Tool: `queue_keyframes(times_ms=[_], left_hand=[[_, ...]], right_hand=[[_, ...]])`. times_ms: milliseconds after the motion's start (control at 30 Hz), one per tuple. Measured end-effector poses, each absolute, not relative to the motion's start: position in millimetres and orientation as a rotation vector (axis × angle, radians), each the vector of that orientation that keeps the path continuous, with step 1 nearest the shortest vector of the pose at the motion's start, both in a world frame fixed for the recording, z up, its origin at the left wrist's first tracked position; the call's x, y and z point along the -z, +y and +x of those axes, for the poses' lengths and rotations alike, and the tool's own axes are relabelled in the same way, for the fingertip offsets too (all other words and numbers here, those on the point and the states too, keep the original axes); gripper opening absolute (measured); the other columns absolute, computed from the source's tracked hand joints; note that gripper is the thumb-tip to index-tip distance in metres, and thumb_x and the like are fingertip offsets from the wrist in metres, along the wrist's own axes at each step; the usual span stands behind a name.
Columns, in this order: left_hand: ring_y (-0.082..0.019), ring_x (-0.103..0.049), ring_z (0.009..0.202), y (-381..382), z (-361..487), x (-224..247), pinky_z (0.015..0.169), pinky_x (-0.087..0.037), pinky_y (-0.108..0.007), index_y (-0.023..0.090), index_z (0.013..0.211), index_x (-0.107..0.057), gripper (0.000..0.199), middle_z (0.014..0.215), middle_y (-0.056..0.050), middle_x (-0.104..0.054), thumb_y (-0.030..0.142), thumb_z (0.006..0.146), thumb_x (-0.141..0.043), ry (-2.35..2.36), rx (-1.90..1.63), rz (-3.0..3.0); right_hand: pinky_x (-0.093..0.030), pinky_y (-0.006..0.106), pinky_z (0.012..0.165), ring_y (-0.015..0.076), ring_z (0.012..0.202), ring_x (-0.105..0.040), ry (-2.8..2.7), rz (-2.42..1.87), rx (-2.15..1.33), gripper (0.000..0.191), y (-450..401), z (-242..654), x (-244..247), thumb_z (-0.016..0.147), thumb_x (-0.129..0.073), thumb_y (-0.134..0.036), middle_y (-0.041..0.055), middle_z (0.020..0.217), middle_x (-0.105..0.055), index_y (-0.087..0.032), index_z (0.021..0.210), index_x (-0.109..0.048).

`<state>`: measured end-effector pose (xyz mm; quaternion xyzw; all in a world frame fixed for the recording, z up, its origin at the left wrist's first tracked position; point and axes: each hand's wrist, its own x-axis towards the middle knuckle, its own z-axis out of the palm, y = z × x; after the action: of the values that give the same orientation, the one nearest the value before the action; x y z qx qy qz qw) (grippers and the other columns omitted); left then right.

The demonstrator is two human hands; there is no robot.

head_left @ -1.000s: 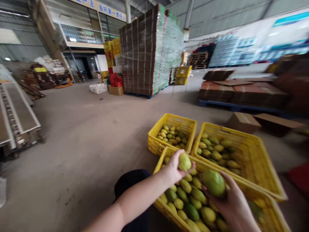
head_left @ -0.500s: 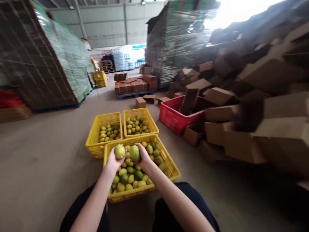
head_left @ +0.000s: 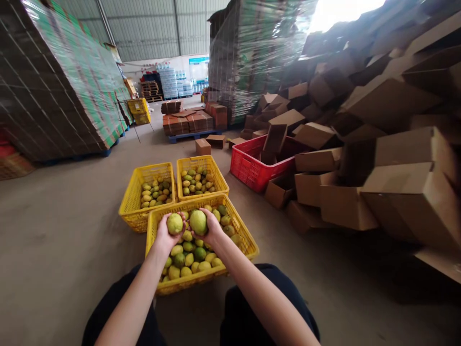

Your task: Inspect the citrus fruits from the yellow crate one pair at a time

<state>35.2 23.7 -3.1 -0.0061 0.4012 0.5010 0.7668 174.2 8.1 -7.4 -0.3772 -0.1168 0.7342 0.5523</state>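
Note:
Over the near yellow crate [head_left: 190, 283], my left hand [head_left: 163, 236] is closed around a yellow-green lemon [head_left: 175, 224], cupping it from below and the side. My right hand [head_left: 213, 231] grips a second, slightly larger lemon [head_left: 198, 222] close beside it, with a small gap between the two fruits. Beneath both hands the crate holds many loose lemons [head_left: 200, 253], some yellow and some darker green. My hands and forearms hide part of them.
Two more yellow crates with lemons stand just beyond, one at left [head_left: 130, 199] and one at right [head_left: 220, 179]. A red crate [head_left: 248, 168] holding cardboard sits to the right, against heaped boxes [head_left: 345, 206]. Wrapped stacks [head_left: 230, 62] and a loaded blue pallet [head_left: 196, 134] stand farther back.
The view has turned slightly right and grown sharper, so the crates sit farther left. Both hands still hold their lemons; the right one now shows a rounder, paler side.

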Motion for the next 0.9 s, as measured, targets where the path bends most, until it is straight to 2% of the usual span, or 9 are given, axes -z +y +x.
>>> queue_keyframes(times_ms=[133, 267, 467, 600, 700, 800, 900], left_hand=[[-0.016, -0.064, 0.058, 22.5, 33.9, 0.9, 0.051, -0.056, -0.027, 0.011, 0.084, -0.061, 0.016, 0.066, -0.006, -0.064, 0.015, 0.084, -0.045, 0.879, -1.127, -0.057], [-0.016, -0.065, 0.057, 20.1, 30.9, -6.0, 0.052, -0.057, -0.028, 0.013, 0.084, -0.062, 0.012, 0.067, -0.003, -0.065, 0.016, 0.083, -0.050, 0.880, -1.224, -0.027], [-0.015, -0.065, 0.060, 15.8, 27.0, -15.5, 0.058, -0.058, -0.027, 0.013, 0.082, -0.064, 0.012, 0.066, -0.003, -0.066, 0.015, 0.082, -0.051, 0.706, -1.207, -0.017], [-0.018, -0.068, 0.076, 16.1, 22.9, -19.1, 0.071, -0.059, -0.033, 0.014, 0.097, -0.066, 0.023, 0.080, -0.007, -0.070, 0.019, 0.086, -0.047, 0.567, -1.261, 0.001], [-0.021, -0.068, 0.091, 18.8, 18.3, -21.2, 0.074, -0.058, -0.031, 0.014, 0.107, -0.066, 0.032, 0.097, -0.011, -0.070, 0.020, 0.089, -0.040, 0.457, -1.311, 0.059], [-0.020, -0.067, 0.092, 20.7, 18.0, -21.3, 0.070, -0.057, -0.026, 0.016, 0.110, -0.066, 0.032, 0.105, -0.010, -0.070, 0.020, 0.088, -0.043, 0.402, -1.351, 0.114], [-0.021, -0.067, 0.095, 20.1, 24.8, -18.0, 0.076, -0.057, -0.028, 0.015, 0.108, -0.067, 0.031, 0.103, -0.010, -0.071, 0.022, 0.088, -0.045, 0.374, -1.422, 0.057]], right_hand=[[-0.053, 0.031, 0.049, 0.0169, 0.053, -0.060, -0.166, -0.976, -1.839, 0.017, 10.7, 171.4, 1.5, 0.083, -0.053, -0.033, 0.0001, 0.055, -0.059, -0.019, 0.076, -0.055], [-0.053, 0.029, 0.050, 0.0158, 0.051, -0.059, -0.075, -1.049, -1.793, 0.019, 9.5, 168.4, -7.9, 0.083, -0.055, -0.036, -0.0013, 0.052, -0.058, -0.018, 0.078, -0.056], [-0.054, 0.032, 0.052, 0.0192, 0.056, -0.062, -0.063, -0.850, -1.859, 0.027, 9.0, 167.2, -12.2, 0.083, -0.047, -0.036, 0.0056, 0.060, -0.064, -0.014, 0.085, -0.063], [-0.052, 0.028, 0.047, 0.0192, 0.058, -0.064, -0.202, -0.666, -1.836, 0.025, 13.0, 168.0, -13.5, 0.080, -0.048, -0.026, 0.0085, 0.071, -0.069, -0.014, 0.095, -0.064], [-0.047, 0.023, 0.042, 0.0173, 0.056, -0.063, -0.222, -0.551, -1.791, 0.024, 15.8, 166.4, -17.2, 0.081, -0.050, -0.027, 0.0083, 0.077, -0.071, -0.016, 0.097, -0.063], [-0.055, 0.028, 0.055, 0.0187, 0.066, -0.066, -0.165, -0.476, -1.713, 0.022, 16.9, 160.6, -20.8, 0.081, -0.050, -0.028, 0.0075, 0.077, -0.071, -0.016, 0.093, -0.064], [-0.058, 0.033, 0.067, 0.0204, 0.079, -0.068, -0.096, -0.414, -1.686, 0.018, 18.4, 151.5, -20.8, 0.078, -0.053, -0.027, 0.0058, 0.081, -0.072, -0.018, 0.091, -0.064]])
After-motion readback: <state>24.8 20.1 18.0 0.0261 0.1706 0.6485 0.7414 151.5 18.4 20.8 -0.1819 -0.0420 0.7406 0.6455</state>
